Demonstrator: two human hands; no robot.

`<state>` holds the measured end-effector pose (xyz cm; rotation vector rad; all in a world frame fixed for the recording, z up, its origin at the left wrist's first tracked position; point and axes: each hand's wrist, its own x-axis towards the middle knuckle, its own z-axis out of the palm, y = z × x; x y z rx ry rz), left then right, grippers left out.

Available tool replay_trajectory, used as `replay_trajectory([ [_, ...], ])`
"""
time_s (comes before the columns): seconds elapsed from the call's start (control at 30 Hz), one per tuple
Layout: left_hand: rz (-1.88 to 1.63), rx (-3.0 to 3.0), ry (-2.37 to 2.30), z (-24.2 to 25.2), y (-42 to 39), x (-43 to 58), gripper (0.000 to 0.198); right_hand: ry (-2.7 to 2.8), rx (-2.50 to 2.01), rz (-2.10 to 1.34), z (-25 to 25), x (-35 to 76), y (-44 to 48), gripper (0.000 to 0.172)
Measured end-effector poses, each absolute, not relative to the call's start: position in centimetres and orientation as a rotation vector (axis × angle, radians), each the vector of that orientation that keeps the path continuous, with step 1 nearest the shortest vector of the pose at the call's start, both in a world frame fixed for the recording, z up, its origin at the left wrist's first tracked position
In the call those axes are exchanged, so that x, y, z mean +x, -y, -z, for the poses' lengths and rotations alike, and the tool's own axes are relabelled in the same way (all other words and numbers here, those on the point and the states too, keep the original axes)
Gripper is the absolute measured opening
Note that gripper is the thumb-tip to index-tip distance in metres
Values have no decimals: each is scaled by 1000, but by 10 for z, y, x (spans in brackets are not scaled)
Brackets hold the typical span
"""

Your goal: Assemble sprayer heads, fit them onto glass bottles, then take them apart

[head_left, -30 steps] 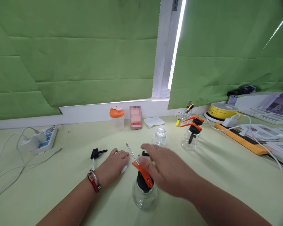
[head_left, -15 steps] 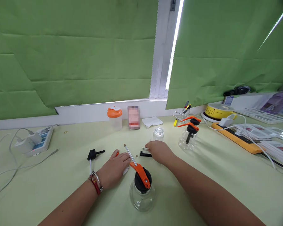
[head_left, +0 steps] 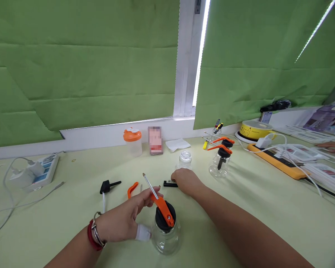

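My left hand (head_left: pixel 125 216) has its fingers spread along the left side of a glass dispenser bottle (head_left: pixel 166 242), which has a black lid, an orange lever and a metal rod slanting up. White wrapping covers its thumb, close to the glass. My right hand (head_left: pixel 188 181) is closed at the end of a small spring (head_left: pixel 171 181), its fingertips largely hidden. The spring lies against a black plastic part (head_left: pixel 169 184). Left of these lie an orange curved lever (head_left: pixel 132 190), a thin metal pin (head_left: pixel 141 188) and a black pump piece with a rod (head_left: pixel 106 187).
Behind my right hand is an open glass jar (head_left: pixel 185 158). Two lidded dispenser bottles (head_left: pixel 219 168) stand to the right. An orange-lidded cup (head_left: pixel 133 143) and folded paper (head_left: pixel 178 144) are at the back. Power strips (head_left: pixel 279 162) and cables lie at the sides. Another person's hand (head_left: pixel 333 147) shows far right.
My left hand has lifted off the table and turned toward the bottle, uncovering the orange lever and pin. My right hand has brought the spring down against the black part.
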<state>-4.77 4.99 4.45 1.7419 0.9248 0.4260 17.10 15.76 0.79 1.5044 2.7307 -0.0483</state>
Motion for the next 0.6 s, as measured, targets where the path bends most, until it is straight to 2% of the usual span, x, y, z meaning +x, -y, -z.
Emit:
replay_trajectory([
  [0.1, -443, 1614, -989, -43, -47, -38, 109, -2748, 1479, 58, -10, 171, -157, 25],
  [0.2, -469, 1522, -1050, -39, -45, -31, 119, -2765, 1454, 69, -12, 170, -156, 23],
  [0.47, -522, 1485, -974, -27, -41, -19, 125, -2812, 1578, 82, -8, 172, -158, 26],
  [0.6, -582, 1467, -950, -20, -38, -9, 121, -2698, 1727, 114, -7, 176, -162, 18],
])
